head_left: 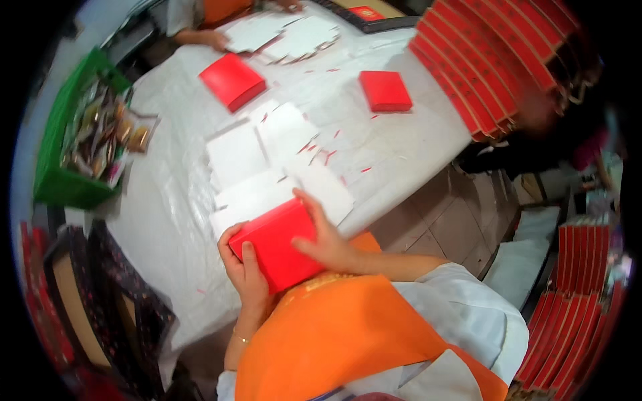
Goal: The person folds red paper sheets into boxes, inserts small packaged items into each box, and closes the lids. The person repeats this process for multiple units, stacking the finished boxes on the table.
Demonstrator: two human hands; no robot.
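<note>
Red box [277, 244], one: being held between the two hands, in front of the orange apron [314, 341], near the table's [167, 220] near edge. Left hand [247, 273]: gripping the box's left side, thumb lying over the upper face. Right hand [328, 242]: gripping the right side, thumb pressing on the upper face, fingers reaching the far corner. White card pieces [235, 155]: lying flat just beyond the box. Second red box [231, 80]: resting farther off, leftward. Third red box [386, 91]: resting rightward, well apart from the hands. Green crate [45, 164]: standing at far left, holding small packets [100, 137]. Co-worker's hand [214, 40]: resting beside more white card [254, 33].
</note>
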